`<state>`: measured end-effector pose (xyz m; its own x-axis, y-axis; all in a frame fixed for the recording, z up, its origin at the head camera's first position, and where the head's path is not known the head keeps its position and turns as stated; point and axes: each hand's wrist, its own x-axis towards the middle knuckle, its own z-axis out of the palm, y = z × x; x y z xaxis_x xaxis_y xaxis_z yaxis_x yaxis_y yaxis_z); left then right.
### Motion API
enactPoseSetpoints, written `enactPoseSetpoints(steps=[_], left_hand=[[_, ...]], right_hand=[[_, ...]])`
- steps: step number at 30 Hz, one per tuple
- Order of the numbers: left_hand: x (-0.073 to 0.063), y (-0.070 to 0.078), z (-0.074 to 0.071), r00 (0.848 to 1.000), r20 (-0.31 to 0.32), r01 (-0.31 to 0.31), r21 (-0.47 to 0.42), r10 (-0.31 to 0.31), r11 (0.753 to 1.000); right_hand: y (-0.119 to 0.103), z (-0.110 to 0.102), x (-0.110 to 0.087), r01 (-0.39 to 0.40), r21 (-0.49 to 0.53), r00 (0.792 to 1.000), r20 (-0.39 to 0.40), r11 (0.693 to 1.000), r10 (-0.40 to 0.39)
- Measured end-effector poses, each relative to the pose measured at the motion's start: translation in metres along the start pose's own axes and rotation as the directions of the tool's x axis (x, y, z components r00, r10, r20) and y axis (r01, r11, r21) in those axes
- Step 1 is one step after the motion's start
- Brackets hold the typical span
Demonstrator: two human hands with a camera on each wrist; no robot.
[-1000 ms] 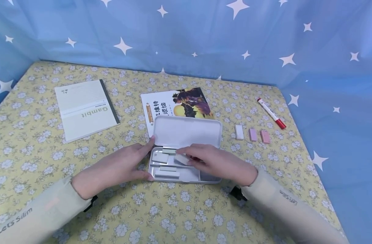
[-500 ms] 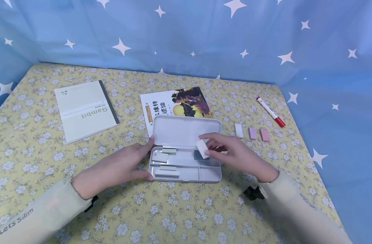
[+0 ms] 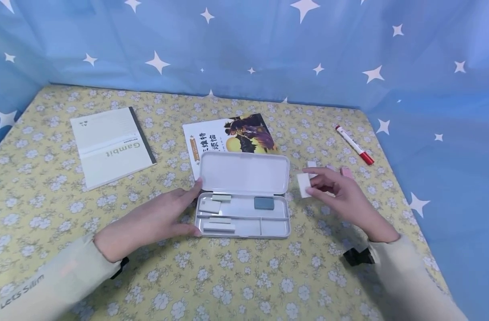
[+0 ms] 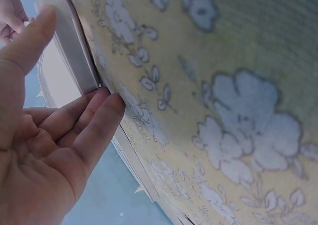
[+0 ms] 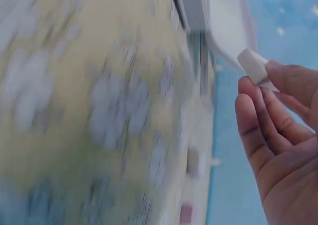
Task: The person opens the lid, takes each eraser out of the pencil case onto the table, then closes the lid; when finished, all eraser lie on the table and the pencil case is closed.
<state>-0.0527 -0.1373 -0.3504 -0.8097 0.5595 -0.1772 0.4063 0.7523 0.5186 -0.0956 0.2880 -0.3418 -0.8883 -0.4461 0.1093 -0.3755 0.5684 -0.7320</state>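
An opened white pencil case (image 3: 244, 172) stands in the middle of the table in the head view, its lid tipped back. My left hand (image 3: 156, 220) touches the case's left end, thumb by the front corner and fingers by the hinge. In the left wrist view those fingers (image 4: 94, 125) look nearly straight. Right of the case, my right hand (image 3: 342, 196) pinches a white eraser (image 3: 303, 185) between thumb and fingers, above the table. Inside the case lie a teal eraser (image 3: 264, 203), a white eraser (image 3: 209, 206), a pale green block (image 3: 221, 197) and two whitish bars (image 3: 219, 227).
Behind the right hand are partly hidden small erasers, one white (image 3: 311, 164) and one pink (image 3: 346, 172). A red-capped marker (image 3: 354, 145) lies farther right. A picture book (image 3: 228, 136) sits partly behind the lid, and a notebook (image 3: 112, 147) lies at left.
The right hand has lifted the white eraser out of the case and carried it right, past the case's edge. The teal eraser now shows fully. The left hand stays put.
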Motion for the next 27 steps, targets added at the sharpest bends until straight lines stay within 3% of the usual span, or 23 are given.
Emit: enactPoseSetpoints(steps=[12, 21, 27], left_hand=[[-0.002, 0.002, 0.0, 1.0, -0.019, 0.001, -0.015, -0.001, 1.0], [-0.002, -0.001, 0.003, 1.0, -0.019, 0.008, -0.014, -0.008, 1.0], [-0.002, -0.001, 0.003, 1.0, -0.025, 0.003, -0.008, -0.003, 1.0]], right_hand=[[0.046, -0.043, -0.028, -0.123, -0.074, 0.981, -0.16, 0.99, 0.11], [0.07, -0.077, -0.041, -0.29, -0.111, 0.945, -0.187, 0.95, 0.267], [0.085, -0.089, -0.041, -0.345, -0.136, 0.931, -0.176, 0.929, 0.32]])
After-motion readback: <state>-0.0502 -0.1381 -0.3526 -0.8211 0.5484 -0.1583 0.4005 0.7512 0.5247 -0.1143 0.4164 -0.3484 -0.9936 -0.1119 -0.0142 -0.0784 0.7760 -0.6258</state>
